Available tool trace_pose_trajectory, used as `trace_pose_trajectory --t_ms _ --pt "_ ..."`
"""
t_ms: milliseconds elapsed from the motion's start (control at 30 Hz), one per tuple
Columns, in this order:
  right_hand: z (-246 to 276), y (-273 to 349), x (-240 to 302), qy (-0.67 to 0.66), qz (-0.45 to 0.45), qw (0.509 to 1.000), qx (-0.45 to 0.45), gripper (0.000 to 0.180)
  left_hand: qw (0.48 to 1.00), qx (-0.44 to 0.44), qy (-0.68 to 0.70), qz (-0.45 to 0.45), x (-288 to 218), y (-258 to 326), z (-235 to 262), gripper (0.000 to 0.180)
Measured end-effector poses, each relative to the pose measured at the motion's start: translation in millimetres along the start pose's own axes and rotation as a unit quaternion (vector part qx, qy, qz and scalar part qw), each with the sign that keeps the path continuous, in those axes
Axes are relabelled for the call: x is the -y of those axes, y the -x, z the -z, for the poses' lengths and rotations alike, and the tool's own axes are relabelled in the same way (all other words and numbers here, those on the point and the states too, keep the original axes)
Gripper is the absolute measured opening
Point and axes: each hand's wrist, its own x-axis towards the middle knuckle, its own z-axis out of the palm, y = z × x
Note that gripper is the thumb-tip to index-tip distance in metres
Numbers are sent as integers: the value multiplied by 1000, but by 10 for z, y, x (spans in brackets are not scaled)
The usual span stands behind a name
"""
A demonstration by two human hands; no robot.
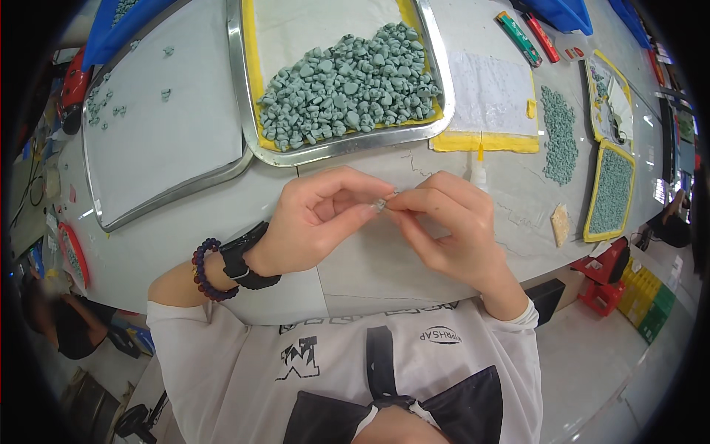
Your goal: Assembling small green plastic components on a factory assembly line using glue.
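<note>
My left hand point(314, 218) pinches a small grey-green piece point(381, 204) between thumb and forefinger, just above the table. My right hand point(455, 226) meets it there, its thumb and fingertips pressed together at the piece; whatever they hold is too small to make out. Beyond my hands stands a metal tray point(235, 74) with a yellow-edged lining, holding a heap of similar grey-green pieces point(347, 92). A small white bottle with a thin yellow tip point(479, 174) is just beyond my right hand.
At left lies a paper-covered tray point(177, 140) with a few clustered pieces. To the right are a yellow-edged white pad point(488, 103), a patch of tiny green bits point(560, 133), a yellow-rimmed tray point(589, 222), a bag of yellowish bits point(560, 224) and green and red boxes. Blue bins stand at the back.
</note>
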Motion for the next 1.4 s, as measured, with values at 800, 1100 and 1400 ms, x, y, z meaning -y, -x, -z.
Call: trace_pose_trajectory --t_ms 800,1100,1400 --pt "-50 37 43 22 3 1000 9 17 997 30 -66 -8 -7 20 24 26" --pt "-42 9 49 38 15 999 -27 21 999 2 -26 -24 3 -3 -21 29" --pt "-70 29 46 46 28 998 -12 23 998 17 -48 -45 42 33 29 28"
